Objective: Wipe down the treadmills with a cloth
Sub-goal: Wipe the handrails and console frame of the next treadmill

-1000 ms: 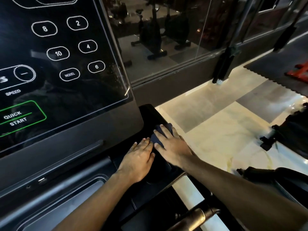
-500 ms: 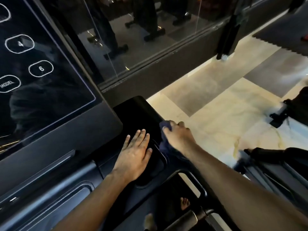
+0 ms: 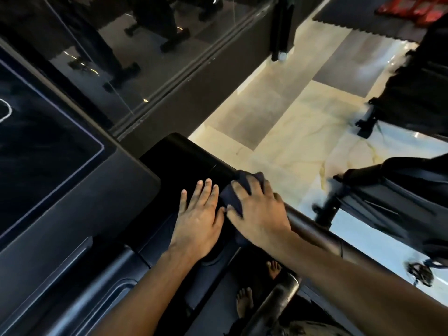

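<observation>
Left hand [image 3: 196,221] flat, fingers spread, on treadmill [image 3: 179,161]. Right hand [image 3: 259,212] grips cloth [image 3: 232,197] on rail [image 3: 312,229]. Loosen your grip and cloth may slide off round rail onto floor [image 3: 278,132].

Pale veined marble floor [image 3: 278,132] to your right, grey tiles inset. Glass partition [image 3: 145,57] ahead of you, exercise-bike bases dim in it. Dark post [image 3: 282,27] near its end. Farther off: black toothed-edge mat [image 3: 363,27], red frame [image 3: 407,8].
</observation>
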